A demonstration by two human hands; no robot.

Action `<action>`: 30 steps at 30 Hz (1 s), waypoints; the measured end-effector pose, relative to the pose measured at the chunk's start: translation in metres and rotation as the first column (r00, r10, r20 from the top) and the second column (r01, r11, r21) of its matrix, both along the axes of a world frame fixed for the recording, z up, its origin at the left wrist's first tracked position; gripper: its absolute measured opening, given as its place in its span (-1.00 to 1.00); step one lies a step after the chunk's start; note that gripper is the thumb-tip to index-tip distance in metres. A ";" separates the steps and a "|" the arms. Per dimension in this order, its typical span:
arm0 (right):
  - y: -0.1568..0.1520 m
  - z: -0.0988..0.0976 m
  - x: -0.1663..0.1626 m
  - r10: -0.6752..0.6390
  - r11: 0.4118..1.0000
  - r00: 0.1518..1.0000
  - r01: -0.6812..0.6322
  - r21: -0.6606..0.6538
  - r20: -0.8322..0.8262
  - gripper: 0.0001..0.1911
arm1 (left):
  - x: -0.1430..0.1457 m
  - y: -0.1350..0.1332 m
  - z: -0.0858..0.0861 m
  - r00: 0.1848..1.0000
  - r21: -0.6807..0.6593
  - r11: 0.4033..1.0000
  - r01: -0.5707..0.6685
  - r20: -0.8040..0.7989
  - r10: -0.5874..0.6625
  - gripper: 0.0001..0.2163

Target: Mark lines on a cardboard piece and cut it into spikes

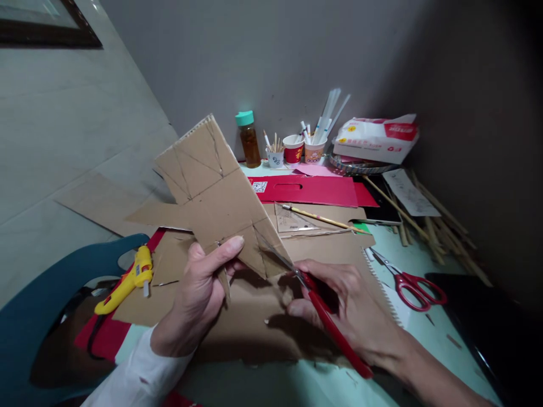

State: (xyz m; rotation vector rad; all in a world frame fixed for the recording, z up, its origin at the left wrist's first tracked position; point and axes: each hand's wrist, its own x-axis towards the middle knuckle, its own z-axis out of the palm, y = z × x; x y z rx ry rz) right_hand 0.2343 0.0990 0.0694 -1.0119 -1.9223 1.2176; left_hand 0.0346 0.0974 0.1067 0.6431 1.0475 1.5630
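My left hand [203, 282] grips a piece of cardboard [218, 195] by its lower edge, thumb on top. Pencil lines run across the piece, some straight and some slanted, and a notch is cut near the thumb. In my right hand [343, 305] is a pair of red-handled scissors [328, 322]. Its blades lie at the lower right corner of the cardboard, along a slanted line. Part of the handle is hidden by my fingers. Beneath both hands lies a larger brown cardboard sheet [237, 339].
A yellow glue gun [136, 280] lies at left. A second pair of red scissors [418, 291] rests at right, near a dark flat object [475, 322]. Behind are a pencil [322, 219], a red folder [322, 189], a bottle [249, 141], paper cups [293, 151] and wooden strips [441, 232].
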 end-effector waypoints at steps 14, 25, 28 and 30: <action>0.001 -0.007 -0.005 -0.024 0.997 0.999 0.021 0.068 0.041 -0.72 | -0.002 0.001 -0.002 1.000 0.002 1.000 0.010 0.009 -0.010 -0.90; 0.010 -0.018 -0.012 -0.065 0.975 0.997 0.053 0.215 0.049 -0.69 | -0.005 0.007 -0.004 0.998 -0.023 0.998 -0.053 -0.023 0.052 -0.85; 0.008 -0.016 -0.012 -0.086 0.973 0.994 0.070 0.219 0.061 -0.71 | -0.005 0.006 -0.004 0.997 -0.007 0.999 -0.047 -0.067 0.047 -0.84; 0.007 -0.012 -0.010 -0.088 0.977 0.994 0.072 0.201 0.071 -0.71 | -0.005 0.004 -0.005 0.995 0.004 0.999 -0.033 -0.097 0.033 -0.83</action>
